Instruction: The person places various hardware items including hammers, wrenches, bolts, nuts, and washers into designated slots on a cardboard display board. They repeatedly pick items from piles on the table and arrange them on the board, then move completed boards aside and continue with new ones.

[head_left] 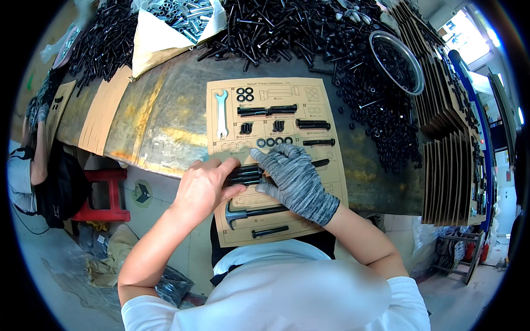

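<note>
A brown cardboard sheet point(335, 185) lies before me, overhanging the table's near edge. Over its middle, my bare left hand point(207, 185) grips a bundle of long black bolts point(245, 175). My right hand point(298, 179), in a grey knit glove, has its thumb and fingers closed about the bundle's right end, which it partly hides. On the sheet sit a silver open-end wrench point(222, 114), black washers point(245, 94), a row of rings point(274, 142), short screws point(246, 128) and thicker bolts point(267, 110). Below my hands are a black hooked bar point(232, 216) and a single bolt point(270, 231).
Heaps of black bolts point(270, 27) and nuts point(381, 132) cover the table's far and right sides. A paper-lined pile of silver hardware point(182, 19) stands far left. Cardboard sheets point(450, 176) are stacked at right. Another person point(33, 165) works left, by a red stool point(107, 196).
</note>
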Available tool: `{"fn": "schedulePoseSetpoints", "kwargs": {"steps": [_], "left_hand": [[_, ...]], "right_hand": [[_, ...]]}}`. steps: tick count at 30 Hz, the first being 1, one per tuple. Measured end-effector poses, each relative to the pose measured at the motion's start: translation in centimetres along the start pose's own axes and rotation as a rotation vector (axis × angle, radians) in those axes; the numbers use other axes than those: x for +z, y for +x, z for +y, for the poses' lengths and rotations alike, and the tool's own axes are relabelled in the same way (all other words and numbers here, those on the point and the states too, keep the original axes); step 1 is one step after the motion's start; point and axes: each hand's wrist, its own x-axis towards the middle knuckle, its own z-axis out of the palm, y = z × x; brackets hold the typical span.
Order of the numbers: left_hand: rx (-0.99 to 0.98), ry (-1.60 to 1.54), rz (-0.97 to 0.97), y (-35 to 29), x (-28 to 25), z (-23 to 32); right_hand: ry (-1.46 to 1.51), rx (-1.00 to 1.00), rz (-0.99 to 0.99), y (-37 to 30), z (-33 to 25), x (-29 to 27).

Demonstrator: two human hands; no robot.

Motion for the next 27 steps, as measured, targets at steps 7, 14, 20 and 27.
{"fn": "schedulePoseSetpoints", "kwargs": {"steps": [7,14,20,27], "left_hand": [[-0.035,0.006,-0.035,0.5,-0.3,0.9],[0.008,0.123,0.112,-0.1,-0.4,1.5],[0.126,-0.115,0.317,7.8,-2.0,5.3],[0.375,0.211,0.134,23.9,8.9,12.9]], "right_hand": [[0.006,-0.001,0.05,-0.2,-0.4,-0.3],[0.238,0.062,0.205,-2.2,1.9,-3.2],[-0.047,0.551,0.597,-6.7,16.7,-5.2],[-0.312,0.472,0.382,-4.4,16.8,-4.9]]}}
